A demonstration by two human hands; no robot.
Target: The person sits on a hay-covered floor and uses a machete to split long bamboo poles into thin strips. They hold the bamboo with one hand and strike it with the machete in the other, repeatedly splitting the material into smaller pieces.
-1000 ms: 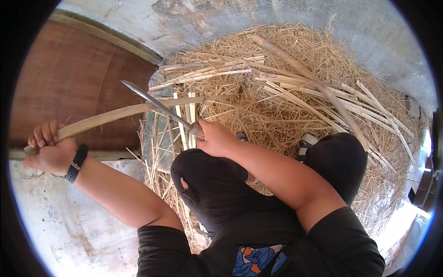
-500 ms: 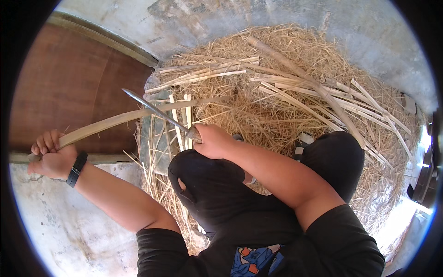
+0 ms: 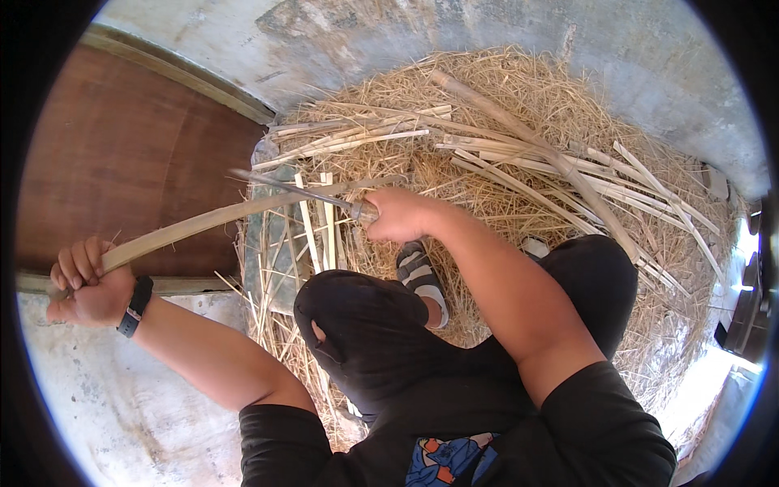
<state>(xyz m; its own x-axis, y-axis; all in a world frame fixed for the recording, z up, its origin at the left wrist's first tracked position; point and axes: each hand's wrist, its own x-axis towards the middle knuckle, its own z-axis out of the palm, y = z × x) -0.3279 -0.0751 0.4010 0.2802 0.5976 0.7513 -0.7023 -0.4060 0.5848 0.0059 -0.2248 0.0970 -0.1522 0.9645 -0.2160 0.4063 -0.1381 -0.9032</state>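
Note:
My left hand (image 3: 93, 284) is closed around the near end of a long split bamboo strip (image 3: 191, 227), out at the left. From there the strip slants up and right, its far end over the straw. In my right hand (image 3: 398, 214) is the wooden handle of a long knife (image 3: 324, 197). The blade points left and crosses the strip, its tip slightly blurred by motion. Whether the edge presses on the strip or passes just above it, I cannot tell.
Straw (image 3: 519, 97) covers the floor. Pale split strips (image 3: 617, 191) and a round bamboo pole (image 3: 519, 126) lie on it at the right. More strips (image 3: 357, 138) lie at the back. A brown wooden panel (image 3: 138, 154) stands at the left, and my sandalled foot (image 3: 420, 272) is below.
My right hand has shifted right and slightly upward with the knife, and the blade now lies flatter, nearer the strip's line. The strip looks straighter. My left hand has barely moved.

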